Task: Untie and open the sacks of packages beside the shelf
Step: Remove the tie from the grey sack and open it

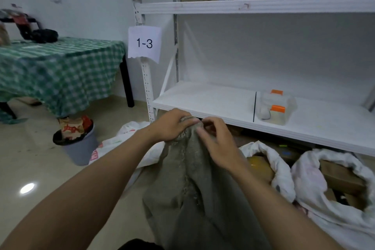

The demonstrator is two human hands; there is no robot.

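Left hand (172, 124) grips the bunched neck of the grey sack (203, 189), fingers curled tight round it, while the right hand (217, 144) pinches at the tie on top. The sack stands on the floor just in front of the white shelf (223, 107), with two white sacks (304, 178) already gaping to its right. The risk: tug the wrong strand and the knot jams tighter, or the neck slips free.
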